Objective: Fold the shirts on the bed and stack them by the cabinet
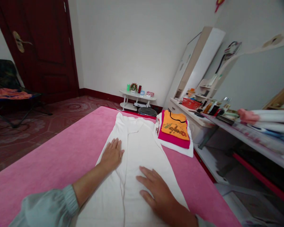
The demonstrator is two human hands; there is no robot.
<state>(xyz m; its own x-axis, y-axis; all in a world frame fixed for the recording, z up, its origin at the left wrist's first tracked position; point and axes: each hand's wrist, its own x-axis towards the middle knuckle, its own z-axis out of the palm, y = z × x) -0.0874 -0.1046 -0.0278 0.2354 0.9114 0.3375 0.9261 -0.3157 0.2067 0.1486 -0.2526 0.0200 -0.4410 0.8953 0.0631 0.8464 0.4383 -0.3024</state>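
Observation:
A white garment (137,148) lies spread lengthwise on a pink-covered bed (61,157). My left hand (111,155) rests flat on the garment's left side, fingers stretched out and together. My right hand (156,188) lies flat on its right side nearer to me, fingers spread. Neither hand holds anything. Beyond the garment, at the bed's far right corner, sits a stack of folded clothes: an orange shirt (175,126) on a magenta piece (174,139) on a white one (180,148).
A low white table (137,96) with small items stands by the far wall. A dresser (191,113) with a red basket and bottles runs along the right. A dark red door (42,47) and a folding chair (9,91) are at the left.

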